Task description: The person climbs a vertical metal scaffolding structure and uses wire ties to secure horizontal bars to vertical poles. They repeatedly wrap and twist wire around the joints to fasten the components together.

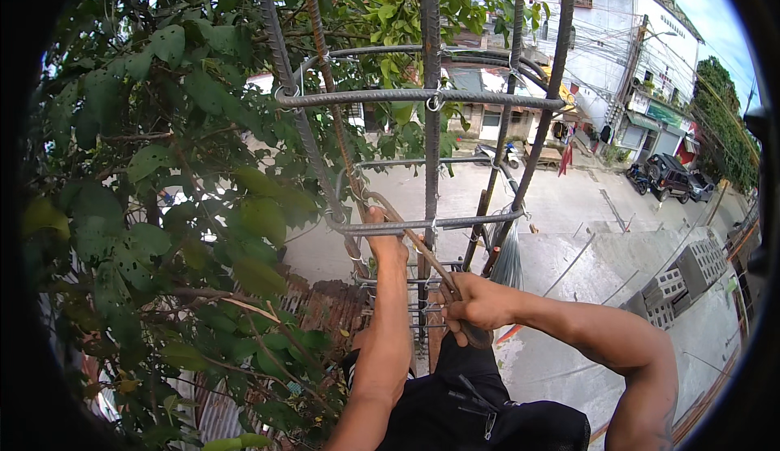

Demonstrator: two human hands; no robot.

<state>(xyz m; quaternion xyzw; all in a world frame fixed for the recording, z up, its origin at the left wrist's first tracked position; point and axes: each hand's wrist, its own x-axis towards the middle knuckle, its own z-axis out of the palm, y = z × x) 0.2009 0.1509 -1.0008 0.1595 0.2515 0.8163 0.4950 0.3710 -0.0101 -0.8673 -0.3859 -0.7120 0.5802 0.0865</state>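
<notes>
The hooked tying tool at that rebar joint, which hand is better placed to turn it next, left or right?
Probably the right hand: it grips the handle end of the hooked tool, whose tip reaches the joint. The left hand is clamped on the horizontal stirrup bar beside the vertical rebar, seemingly steadying it.

Taking the white building (605, 36) across the street as our landmark, we see only a few signs, all far off and small. At its lower right, over the shopfronts, we make out a long green signboard (665, 114), a flat strip running along the facade; whatever it carries is too small for us to tell. Just right of that and a little lower we find a small red sign panel (691, 147) at the street corner. Below the building's left part we notice a yellow awning-like board (555, 78). We see no packages, labels or screens
</notes>
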